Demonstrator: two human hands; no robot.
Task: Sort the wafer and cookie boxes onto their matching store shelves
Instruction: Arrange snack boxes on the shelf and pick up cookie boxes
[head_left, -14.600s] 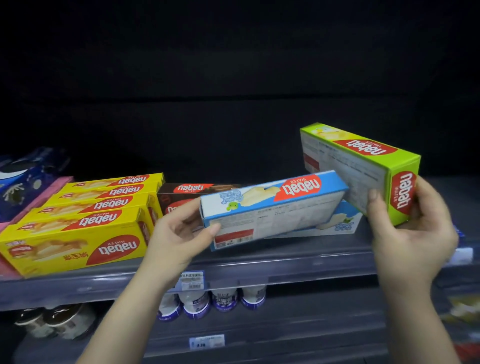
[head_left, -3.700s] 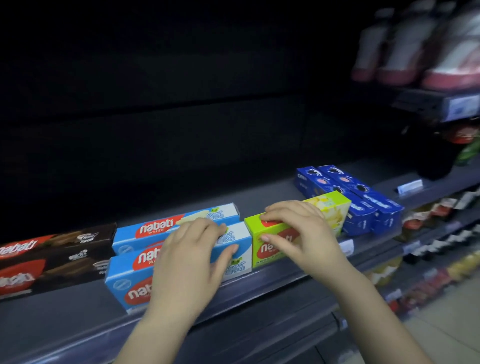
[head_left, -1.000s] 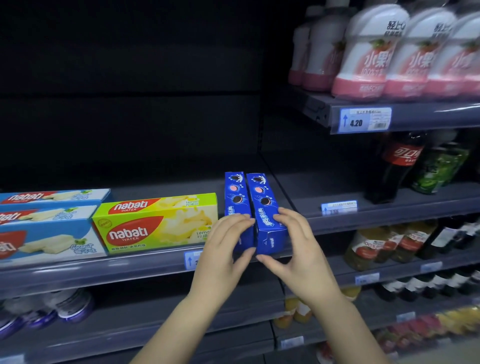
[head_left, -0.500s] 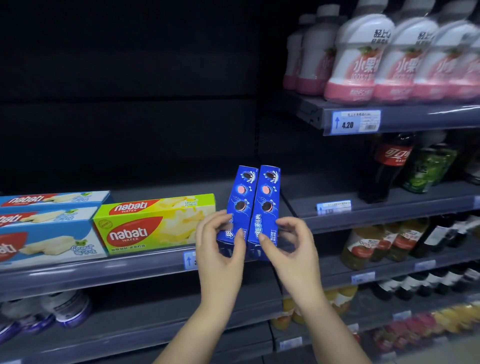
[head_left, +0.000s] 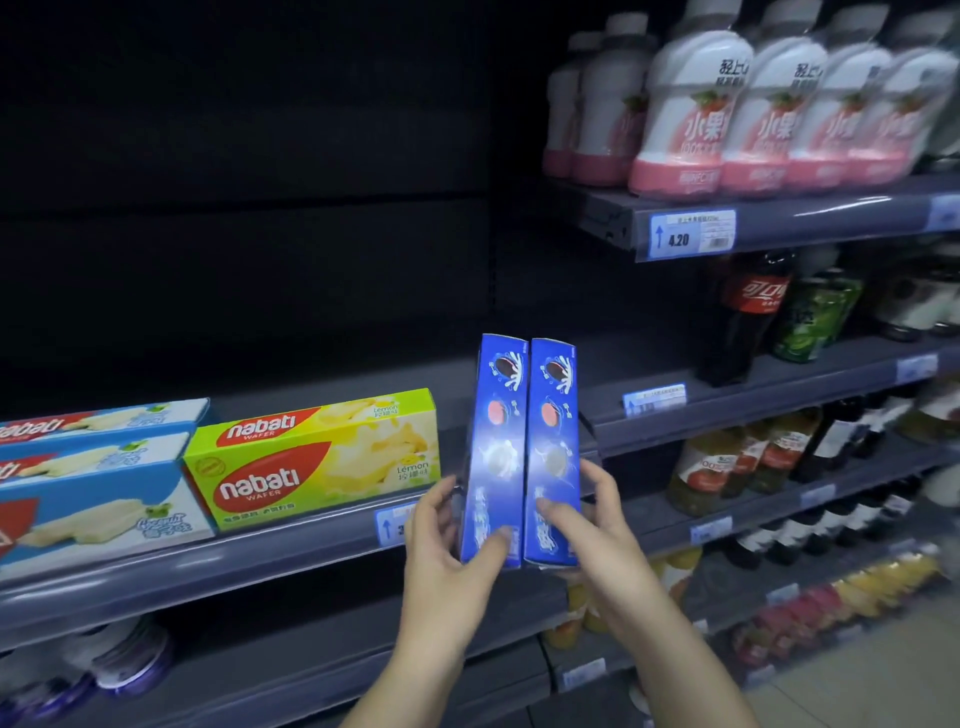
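Observation:
Two dark blue cookie boxes stand upright side by side in front of the grey shelf (head_left: 291, 551), lifted off it. My left hand (head_left: 447, 551) grips the bottom of the left cookie box (head_left: 493, 431), thumb across its front. My right hand (head_left: 587, 519) grips the bottom of the right cookie box (head_left: 553, 431), fingers on its front and side. A lime-green lemon wafer box (head_left: 311, 457) lies on the shelf just left of my hands. Light blue wafer boxes (head_left: 93, 493) lie further left, cut off by the frame edge.
Pink-and-white drink bottles (head_left: 727, 104) fill the upper right shelf above a 4.20 price tag (head_left: 691, 234). Cola and green bottles (head_left: 753, 312) stand on the right middle shelf, more bottles below. Small cups (head_left: 119, 660) sit under the wafer shelf at left. The shelf back is dark.
Since a second ago both hands have lifted the two blue cookie boxes off the shelf and tipped them from lying flat to standing upright.

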